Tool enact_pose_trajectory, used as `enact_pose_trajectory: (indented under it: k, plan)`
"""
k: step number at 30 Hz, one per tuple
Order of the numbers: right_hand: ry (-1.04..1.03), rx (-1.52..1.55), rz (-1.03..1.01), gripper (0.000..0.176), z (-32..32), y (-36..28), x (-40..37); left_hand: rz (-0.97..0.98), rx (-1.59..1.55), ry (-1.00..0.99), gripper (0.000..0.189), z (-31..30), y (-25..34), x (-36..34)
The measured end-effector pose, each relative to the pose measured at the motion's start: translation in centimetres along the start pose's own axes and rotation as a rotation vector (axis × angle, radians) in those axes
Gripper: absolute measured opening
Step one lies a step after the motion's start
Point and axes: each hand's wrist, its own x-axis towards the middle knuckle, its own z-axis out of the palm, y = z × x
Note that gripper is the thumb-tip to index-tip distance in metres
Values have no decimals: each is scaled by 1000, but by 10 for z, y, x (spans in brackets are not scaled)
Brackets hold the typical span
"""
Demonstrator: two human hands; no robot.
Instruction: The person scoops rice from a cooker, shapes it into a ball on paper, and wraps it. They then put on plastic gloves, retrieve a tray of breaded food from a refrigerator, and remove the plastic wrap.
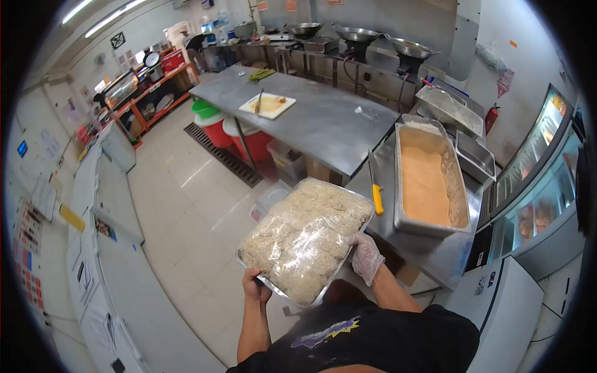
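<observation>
- Currently held: one metal tray [283,293], tilted, carried in front of my chest over the tiled floor [186,211] and clear of any surface.
- Contents: pale breaded pieces [305,239] under tight plastic film.
- Left hand [256,287]: bare, closed on the tray's rim at its 7 o'clock corner, thumb on top.
- Right hand [365,256]: in a thin clear glove, fingers curled on the tray's edge at 4 o'clock.
- Knife [376,196], yellow handle: at 1 o'clock from the tray, lying on the steel counter.
- Deep pan [430,230] of orange crumbs [423,186]: at 2 o'clock, just beside the knife.
- Steel table [329,130]: at 12 o'clock, well apart; a white cutting board [267,105] lies on it.
- Red bins [249,140]: at 11 o'clock, under the table's near edge.
- Woks [357,34]: far off at 12 o'clock, along the back wall.
- Glass-fronted fridge [535,186]: at 3 o'clock.
</observation>
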Motion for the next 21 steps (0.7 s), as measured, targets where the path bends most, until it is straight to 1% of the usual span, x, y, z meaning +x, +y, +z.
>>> enact_pose_trajectory:
  k: [1, 3, 4, 6, 7, 9, 10, 12, 13, 15, 16, 19, 20, 21]
  plan:
    - [5, 44, 2, 54, 5, -11, 23, -6, 0, -22, 81, 6, 6, 30]
    - [26, 17, -16, 54, -1, -23, 71, -54, 2, -78, 80, 16, 8, 84]
    - [50, 57, -20, 53, 0, -32, 94, -59, 1, -83, 80, 17, 5, 112]
    - [43, 96, -42, 53, 0, -49, 153, -145, -5, -69, 79, 16, 4, 184]
    - [55, 125, -59, 52, -5, -51, 179, -125, 6, -86, 79, 22, 5, 212]
    - [64, 178, -113, 49, -11, -70, 244, -121, 92, -25, 76, 40, 2, 282]
    - [97, 184, -124, 51, -16, -78, 272, -111, 94, -34, 76, 44, 2, 316]
    - [140, 188, -135, 53, -29, -94, 324, -263, 165, -33, 71, 44, -4, 379]
    - [146, 207, -141, 54, -35, -103, 349, -269, 167, -37, 71, 57, -7, 407]
    - [164, 228, -151, 56, -46, -118, 395, -369, 181, -24, 67, 80, -12, 458]
    - [184, 245, -174, 56, -52, -126, 420, -396, 228, -48, 64, 87, -16, 481]
    - [201, 278, -215, 55, -68, -152, 481, -396, 274, -12, 60, 103, -40, 545]
    - [201, 299, -232, 54, -72, -160, 496, -340, 290, -16, 54, 95, -56, 572]
    - [194, 286, -208, 54, -76, -168, 512, -323, 314, 30, 48, 104, -66, 587]
